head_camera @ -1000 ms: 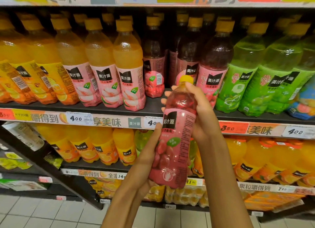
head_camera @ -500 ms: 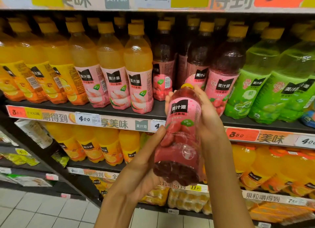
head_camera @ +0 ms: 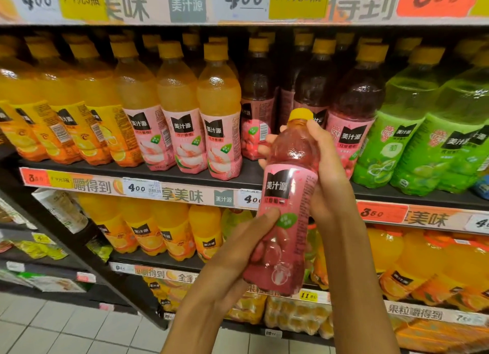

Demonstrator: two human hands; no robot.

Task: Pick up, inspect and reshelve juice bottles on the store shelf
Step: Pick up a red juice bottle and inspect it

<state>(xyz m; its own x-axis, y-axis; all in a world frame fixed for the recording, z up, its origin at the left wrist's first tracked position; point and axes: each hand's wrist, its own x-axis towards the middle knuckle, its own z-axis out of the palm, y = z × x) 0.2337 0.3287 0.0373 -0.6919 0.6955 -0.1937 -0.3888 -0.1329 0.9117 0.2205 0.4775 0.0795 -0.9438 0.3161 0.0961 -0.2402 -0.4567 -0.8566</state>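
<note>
- The place was a shop, a drinks aisle.
- Many juice bottles (head_camera: 182,110) of the same brand were lined on dark shelves (head_camera: 164,172).
- Price tags (head_camera: 137,188) were fixed along the shelf edges.

I see a black store shelf (head_camera: 185,174) carrying upright plastic bottles: orange juice bottles (head_camera: 53,110) toward its left end, peach-labelled bottles (head_camera: 182,115) beside them, dark red bottles (head_camera: 354,102) near the middle, green bottles (head_camera: 412,131) toward its right end. White price tags (head_camera: 140,188) line its front edge.
</note>
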